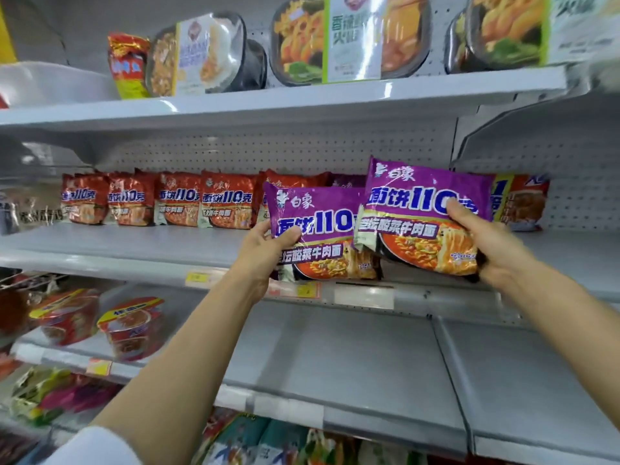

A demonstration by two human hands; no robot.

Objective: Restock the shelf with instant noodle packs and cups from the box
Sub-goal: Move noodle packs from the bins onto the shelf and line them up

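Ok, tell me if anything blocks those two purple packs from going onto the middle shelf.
Nothing visible does. The left hand and right hand each hold a purple noodle pack over the middle shelf; the shelf surface below them looks bare, with red noodle packs standing further back.

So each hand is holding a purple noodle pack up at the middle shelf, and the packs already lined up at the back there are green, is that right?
Not quite. The head view shows the left hand and right hand each holding a purple noodle pack at the middle shelf, but the packs lined up at the back are red, not green.
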